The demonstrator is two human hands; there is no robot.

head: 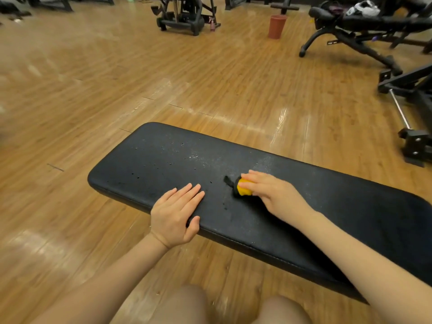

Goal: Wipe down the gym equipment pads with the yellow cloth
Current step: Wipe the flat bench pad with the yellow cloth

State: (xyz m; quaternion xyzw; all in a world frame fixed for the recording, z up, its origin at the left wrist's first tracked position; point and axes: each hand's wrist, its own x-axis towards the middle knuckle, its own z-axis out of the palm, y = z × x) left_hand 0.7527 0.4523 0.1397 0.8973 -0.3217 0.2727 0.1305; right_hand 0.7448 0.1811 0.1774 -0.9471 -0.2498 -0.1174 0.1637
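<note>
The yellow cloth lies bunched at the centre of the frame on the black bench pad, mostly hidden under the right hand, whose fingers curl over and grip it, while the pad's right end is cut off by the frame edge. The left hand rests flat, fingers straight, on the pad's near edge; at upper right a reddish-brown bucket, contents unseen, stands on the wood floor beside another black bench
</note>
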